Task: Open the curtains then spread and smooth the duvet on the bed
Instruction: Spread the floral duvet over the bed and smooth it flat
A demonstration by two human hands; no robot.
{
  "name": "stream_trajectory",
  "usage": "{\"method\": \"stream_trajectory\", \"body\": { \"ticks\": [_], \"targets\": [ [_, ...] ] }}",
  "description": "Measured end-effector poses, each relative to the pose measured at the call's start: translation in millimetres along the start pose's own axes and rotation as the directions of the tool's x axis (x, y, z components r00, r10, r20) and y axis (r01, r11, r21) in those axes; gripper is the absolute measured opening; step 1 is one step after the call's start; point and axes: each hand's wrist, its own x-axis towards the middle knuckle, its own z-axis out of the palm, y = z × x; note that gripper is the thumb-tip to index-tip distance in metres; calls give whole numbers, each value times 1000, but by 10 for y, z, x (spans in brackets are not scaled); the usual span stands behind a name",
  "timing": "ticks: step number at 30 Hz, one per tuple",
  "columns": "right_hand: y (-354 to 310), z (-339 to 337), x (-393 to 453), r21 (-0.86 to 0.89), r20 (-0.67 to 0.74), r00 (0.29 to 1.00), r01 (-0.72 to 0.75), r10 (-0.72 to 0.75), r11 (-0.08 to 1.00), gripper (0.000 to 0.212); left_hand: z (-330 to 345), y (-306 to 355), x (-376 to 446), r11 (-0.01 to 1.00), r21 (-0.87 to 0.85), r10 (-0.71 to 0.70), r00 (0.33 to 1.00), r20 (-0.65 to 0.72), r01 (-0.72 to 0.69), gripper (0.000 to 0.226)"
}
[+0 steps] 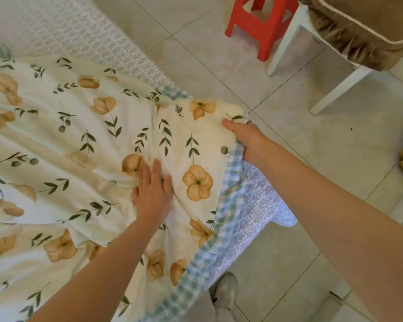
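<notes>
A cream duvet printed with orange flowers and green leaves, edged in green check, covers the bed on the left and middle of the head view. It is creased, with folds running toward its near corner. My left hand lies flat on the duvet, fingers spread, pressing the fabric. My right hand grips the duvet's corner at the bed's edge, fingers curled under the checked border. No curtains are in view.
A patterned white bed sheet hangs below the duvet edge and shows bare at the top left. On the tiled floor stand a red plastic stool and a white chair with a brown cushion. My shoe is by the bed.
</notes>
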Motion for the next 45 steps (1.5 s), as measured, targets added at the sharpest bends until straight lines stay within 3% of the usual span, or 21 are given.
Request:
{"method": "stream_trajectory", "body": {
  "ticks": [2,3,5,6,8,10,12,15,17,19,23,25,32,37,41,42,45],
  "targets": [
    [-336,-120,-198,165,-77,959,281,-272,945,14,-76,175,161,996,-86,-29,998,-48,25,57],
    [-385,-241,-303,248,-161,906,421,-392,872,15,-128,256,222,991,-132,-9,994,-109,-5,56],
    [-263,-614,-406,268,-324,830,541,-454,798,22,-197,514,399,991,-115,49,975,-215,-75,54],
    [-53,-825,-384,226,-385,845,476,-371,850,27,-188,621,484,994,-64,69,980,-187,-83,53],
    [456,-1162,-338,142,-391,920,100,-37,985,37,-51,700,516,997,57,57,998,17,-57,55],
    [742,-1350,-288,82,-244,904,-341,351,936,38,160,666,456,991,134,-12,977,211,-17,59],
    [725,-1534,-188,-109,-211,833,-540,511,835,38,311,681,387,988,154,-36,975,218,2,64],
    [440,-1704,86,-340,-285,860,-504,424,794,29,333,824,357,989,138,-73,987,140,54,64],
    [149,-1732,296,-456,-315,909,-398,273,796,40,356,938,346,990,102,-112,989,96,102,62],
    [-103,-1634,473,-551,-224,960,-267,168,790,60,380,1014,295,986,82,-151,985,78,144,61],
    [-448,-1175,709,-667,-3,994,-81,106,741,45,456,1152,277,977,51,-212,976,50,209,61],
    [-526,-944,817,-703,65,993,-24,98,711,48,488,1170,309,971,20,-239,971,23,239,58],
    [-512,-353,1284,-705,181,983,105,35,701,47,526,1201,368,965,56,-248,958,-144,258,49],
    [-515,8,1552,-681,199,969,29,147,731,65,408,1105,559,948,-52,-318,921,-223,315,31],
    [-412,98,1754,-654,248,918,-78,310,753,110,376,1104,648,930,-145,-366,886,-285,338,18],
    [-418,93,1767,-677,275,895,-80,352,732,111,387,1121,641,927,-150,-375,879,-295,344,17],
    [-590,93,1707,-740,363,818,-38,446,671,64,441,1174,623,912,-146,-409,860,-306,382,18]
  ]
}}
